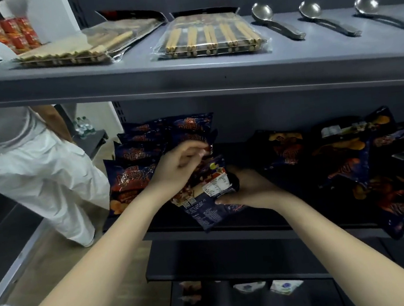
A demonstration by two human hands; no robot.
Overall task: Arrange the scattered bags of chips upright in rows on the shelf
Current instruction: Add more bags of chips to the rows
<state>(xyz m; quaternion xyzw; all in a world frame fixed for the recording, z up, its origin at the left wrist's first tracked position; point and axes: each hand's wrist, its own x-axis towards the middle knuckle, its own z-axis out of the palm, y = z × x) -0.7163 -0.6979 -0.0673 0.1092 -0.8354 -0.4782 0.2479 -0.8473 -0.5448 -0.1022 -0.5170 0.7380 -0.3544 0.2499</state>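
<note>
Just right of the upright row of bags, a dark blue chip bag tilts over the shelf edge, its white label showing. The left hand pinches its top edge with curled fingers; the right hand grips its lower side, thumb on top.

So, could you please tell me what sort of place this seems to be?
Probably a shop, or a mock-up of one: tiered metal shelving holds many similar chip bags, packaged chopsticks and three matching ladles laid out like stock.
</note>
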